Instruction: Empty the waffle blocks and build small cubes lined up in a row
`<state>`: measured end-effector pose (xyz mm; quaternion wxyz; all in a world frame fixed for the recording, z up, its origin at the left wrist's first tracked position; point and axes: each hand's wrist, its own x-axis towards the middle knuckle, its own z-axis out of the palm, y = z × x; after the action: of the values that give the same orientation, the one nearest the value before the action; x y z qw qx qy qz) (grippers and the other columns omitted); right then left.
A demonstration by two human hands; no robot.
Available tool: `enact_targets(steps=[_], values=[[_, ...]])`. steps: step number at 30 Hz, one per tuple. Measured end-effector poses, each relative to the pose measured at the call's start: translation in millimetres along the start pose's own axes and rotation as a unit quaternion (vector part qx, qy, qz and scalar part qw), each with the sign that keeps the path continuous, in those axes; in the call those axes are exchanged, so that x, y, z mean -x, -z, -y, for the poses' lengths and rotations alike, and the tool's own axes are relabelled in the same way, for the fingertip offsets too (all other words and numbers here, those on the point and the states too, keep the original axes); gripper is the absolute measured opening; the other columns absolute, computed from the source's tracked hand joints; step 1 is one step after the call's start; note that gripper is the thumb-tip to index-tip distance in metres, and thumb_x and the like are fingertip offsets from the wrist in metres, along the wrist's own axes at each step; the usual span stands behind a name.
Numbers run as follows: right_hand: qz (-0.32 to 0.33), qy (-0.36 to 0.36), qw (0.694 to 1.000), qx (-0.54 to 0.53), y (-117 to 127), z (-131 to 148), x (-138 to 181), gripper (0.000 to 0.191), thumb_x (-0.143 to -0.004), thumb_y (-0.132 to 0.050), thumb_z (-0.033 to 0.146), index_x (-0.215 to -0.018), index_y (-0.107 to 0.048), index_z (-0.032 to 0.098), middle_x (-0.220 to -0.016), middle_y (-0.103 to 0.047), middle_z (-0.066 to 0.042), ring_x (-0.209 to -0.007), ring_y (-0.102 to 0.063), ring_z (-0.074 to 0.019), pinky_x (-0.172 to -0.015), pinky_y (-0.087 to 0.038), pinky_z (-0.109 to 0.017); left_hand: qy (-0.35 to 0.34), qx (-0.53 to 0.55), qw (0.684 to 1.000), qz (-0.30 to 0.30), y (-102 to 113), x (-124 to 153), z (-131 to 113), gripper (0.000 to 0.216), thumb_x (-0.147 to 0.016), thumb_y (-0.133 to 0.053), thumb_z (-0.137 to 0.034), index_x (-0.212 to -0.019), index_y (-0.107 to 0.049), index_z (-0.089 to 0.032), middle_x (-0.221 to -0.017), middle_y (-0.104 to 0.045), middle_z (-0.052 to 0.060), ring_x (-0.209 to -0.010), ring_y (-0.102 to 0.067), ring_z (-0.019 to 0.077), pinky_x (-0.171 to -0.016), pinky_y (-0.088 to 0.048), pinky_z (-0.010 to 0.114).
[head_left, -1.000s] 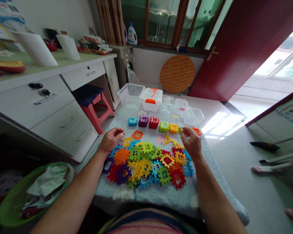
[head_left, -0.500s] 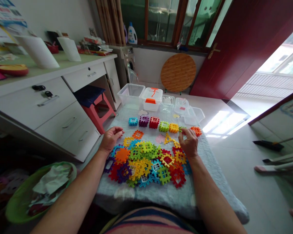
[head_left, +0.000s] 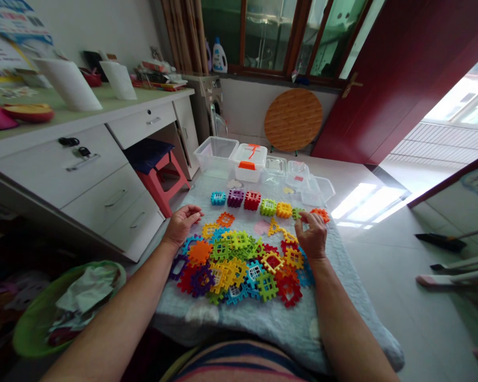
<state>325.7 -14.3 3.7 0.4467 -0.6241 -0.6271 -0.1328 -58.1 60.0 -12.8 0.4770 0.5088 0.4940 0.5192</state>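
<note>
My left hand rests over the left side of the table with thumb and fingers drawn together. What lies between its fingertips, if anything, is too small to make out. On the right, my right hand has bent fingers, thumb a little apart, right beside a small green block. Between my forearms lies a heap of notched plastic building pieces in many colours. Behind it stand assembled cubes in a row: blue, purple, red, light green and yellow. An orange piece ends the row.
Clear plastic boxes and a lidded box with an orange clasp line the table's far edge. A pink stool stands left, by the white drawers. A green basket of cloth sits lower left.
My right hand has shifted slightly right, and more of the small green block shows beside its fingertips. The left hand stays nearly still. The camera view has turned a little.
</note>
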Motion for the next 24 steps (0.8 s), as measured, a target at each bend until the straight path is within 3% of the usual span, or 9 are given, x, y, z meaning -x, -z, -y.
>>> enact_targets(steps=[9,12,14,18,21,24], values=[[0.019,-0.008,1.000,-0.020,-0.1,4.9,-1.8,0.014,-0.082,-0.051,0.023,-0.087,-0.064,0.020,-0.074,-0.062,-0.003,-0.074,-0.058,-0.0199,-0.079,-0.047,-0.035,0.007,-0.052,0.998,0.026,-4.6,-0.1,-3.9,0.034,-0.061,-0.073,-0.038,-0.086,-0.065,-0.016,-0.081,-0.070,0.005,-0.075,-0.063,0.0177,-0.070,-0.050,0.029],[0.028,-0.008,0.999,-0.021,-2.1,4.0,-1.4,0.015,-0.082,-0.051,0.025,-0.087,-0.064,0.020,-0.074,-0.062,-0.003,-0.073,-0.057,-0.0198,-0.078,-0.047,-0.034,-0.006,-0.124,0.990,0.064,-9.8,-4.1,-9.8,0.032,-0.062,-0.070,-0.036,-0.087,-0.067,-0.017,-0.081,-0.069,0.004,-0.077,-0.063,0.0193,-0.072,-0.050,0.031],[0.027,-0.009,0.999,-0.022,-3.3,2.9,-1.2,0.015,-0.083,-0.051,0.025,-0.087,-0.065,0.019,-0.074,-0.061,-0.003,-0.073,-0.057,-0.0197,-0.077,-0.047,-0.034,-0.042,-0.212,0.969,0.118,-16.6,-8.3,-14.8,0.030,-0.066,-0.067,-0.035,-0.091,-0.068,-0.018,-0.088,-0.069,0.005,-0.078,-0.062,0.0202,-0.072,-0.049,0.032],[0.032,-0.014,0.999,-0.033,-3.5,3.2,-1.0,0.015,-0.082,-0.051,0.024,-0.086,-0.065,0.019,-0.074,-0.062,-0.003,-0.073,-0.058,-0.0194,-0.077,-0.047,-0.034,-0.153,-0.355,0.890,0.243,-37.3,-22.6,-20.6,0.031,-0.067,-0.061,-0.025,-0.096,-0.069,-0.021,-0.106,-0.068,0.007,-0.097,-0.061,0.0248,-0.084,-0.047,0.034],[0.037,-0.016,0.998,-0.042,-1.9,4.9,-0.6,0.015,-0.082,-0.051,0.023,-0.086,-0.064,0.019,-0.075,-0.061,-0.003,-0.073,-0.057,-0.0190,-0.077,-0.047,-0.033,-0.191,-0.420,0.839,0.288,-50.8,-35.7,-21.0,0.036,-0.061,-0.064,-0.020,-0.097,-0.069,-0.020,-0.105,-0.069,0.008,-0.101,-0.061,0.0258,-0.095,-0.042,0.035],[0.035,-0.017,0.998,-0.044,-0.6,5.5,0.1,0.014,-0.083,-0.051,0.024,-0.086,-0.064,0.020,-0.074,-0.061,-0.002,-0.072,-0.057,-0.0185,-0.075,-0.047,-0.033,-0.183,-0.454,0.818,0.302,-56.2,-43.9,-24.1,0.042,-0.054,-0.069,-0.018,-0.096,-0.069,-0.020,-0.098,-0.069,0.007,-0.093,-0.062,0.0252,-0.087,-0.044,0.031]])
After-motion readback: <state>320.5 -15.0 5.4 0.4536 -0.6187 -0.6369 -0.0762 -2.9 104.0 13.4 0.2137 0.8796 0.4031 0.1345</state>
